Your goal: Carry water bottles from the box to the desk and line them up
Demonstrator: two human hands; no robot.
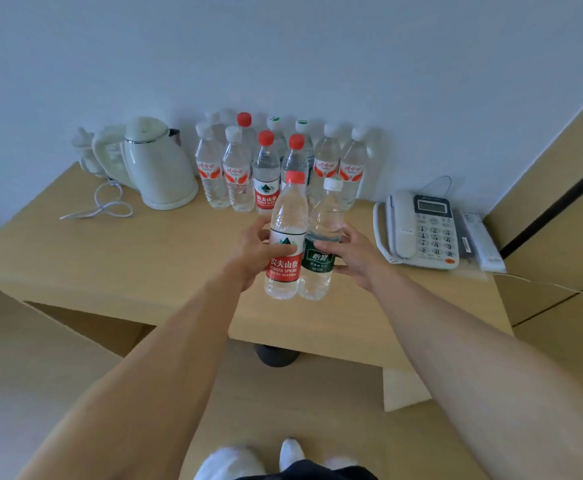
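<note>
Bottles side by side, upright: left hand [253, 252] grips the red-label bottle [285, 244], right hand [354, 256] grips the green-label bottle [321, 244], both above the wooden desk [165, 258]. Behind, standing bottles [276, 164] cluster at the white wall [283, 53], between a kettle [158, 164] and a telephone [421, 230]

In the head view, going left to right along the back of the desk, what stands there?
Small white jar → white electric kettle → cluster of standing water bottles → white desk phone → remote control.
</note>
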